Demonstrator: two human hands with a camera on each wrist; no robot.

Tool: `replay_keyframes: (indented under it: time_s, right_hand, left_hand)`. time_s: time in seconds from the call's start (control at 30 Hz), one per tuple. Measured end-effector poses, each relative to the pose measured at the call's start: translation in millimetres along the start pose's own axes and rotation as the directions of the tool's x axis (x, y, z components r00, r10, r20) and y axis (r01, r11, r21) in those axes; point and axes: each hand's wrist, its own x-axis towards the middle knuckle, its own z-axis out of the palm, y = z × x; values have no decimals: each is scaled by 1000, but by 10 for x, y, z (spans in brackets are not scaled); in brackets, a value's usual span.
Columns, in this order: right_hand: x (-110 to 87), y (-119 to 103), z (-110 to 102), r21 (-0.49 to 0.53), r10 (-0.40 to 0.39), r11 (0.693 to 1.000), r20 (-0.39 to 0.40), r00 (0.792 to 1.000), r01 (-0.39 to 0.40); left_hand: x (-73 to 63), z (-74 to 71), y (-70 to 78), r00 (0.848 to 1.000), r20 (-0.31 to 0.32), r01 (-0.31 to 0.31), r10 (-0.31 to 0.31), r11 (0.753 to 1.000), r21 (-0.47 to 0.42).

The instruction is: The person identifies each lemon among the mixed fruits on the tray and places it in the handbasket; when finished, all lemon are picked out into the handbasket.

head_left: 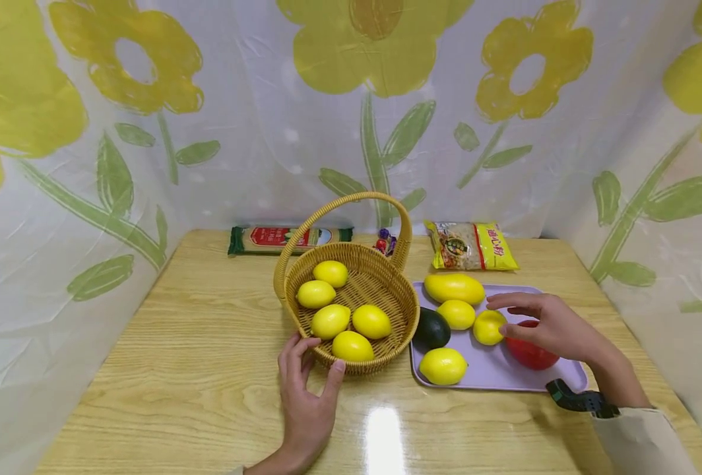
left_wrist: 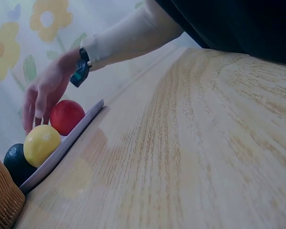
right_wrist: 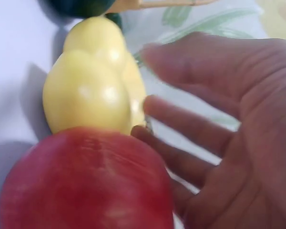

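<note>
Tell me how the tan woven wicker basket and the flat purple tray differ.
The tan woven wicker basket is round and deep, with a tall arched handle; the flat purple tray is rectangular and shallow. The basket holds five yellow lemons; the tray carries a mix, including a dark green oval fruit and a round red fruit. Both rest on the wood-grain table.

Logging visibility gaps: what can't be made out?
Head: part of the red fruit, covered by the right hand.
Head: fine print on the macaroni packet, too small.
Left wrist: most of the wicker basket, past the left edge.
Right wrist: much of the avocado, past the top edge.
</note>
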Motion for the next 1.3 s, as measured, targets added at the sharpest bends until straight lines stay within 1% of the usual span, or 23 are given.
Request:
replay_keyframes:
  time_s: [0.1,0.2,0.33,0.43,0.6,0.73,0.87,0.97,1.07,1.17,1.23,1.3]
  right_hand:
    - [97,45,12,-28,32,999,93,995,-30]
    - [153,63,6,-52,71,997,154,985,-63]
    - [200,60,-16,-100,96,992,208,973,-77]
    - [223,47,-26,-115,107,990,241,965,-81]
    - [224,42,-19,-120,100,990,261,960,-70]
    - [212,57,28,-118,95,991,241,966,-68]
    - [186,58,77,-96,81,993,194,978,-63]
    - [143,53,80,-26,71,997,132,989,-68]
    - [94,12,72,77,71,994,60,996,-75]
    - [93,-96,79,153,29,988,3,1000,-29]
    - [142,-203,107,178,-31,983,-24,999,34]
    - [218,-327,155,199,-91,975,-32,995,95]
  left_hand:
    - [-2,-1,-2,1000,-3,-6,6,1000,0]
    - [-5,-1,-3,1000,-5,-9,9,1000,-2]
    - [-7,0,4,1000,-5,-8,8,1000,-8]
    - [-9,2,6,1000,-5,-6,6,1000,-10]
    - [-9,1,4,1000,-4,-9,9,1000,-11]
    - [-8,-1,5,1000,-4,-11,11,1000,-7]
    - [-5,0,7,1000,-2,-13,13,1000,-5]
    - [-6,3,5,1000,0,-12,12,1000,-5]
    - [-14,5,0,1000,0,-7,7,1000,-2]
    - [-18,5,-4,1000,-3,-4,4,1000,-2]
    - [-13,5,-5,1000,-4,-4,4,1000,-3]
    - [-6,5,-5,1000,-7,-8,8,1000,-6]
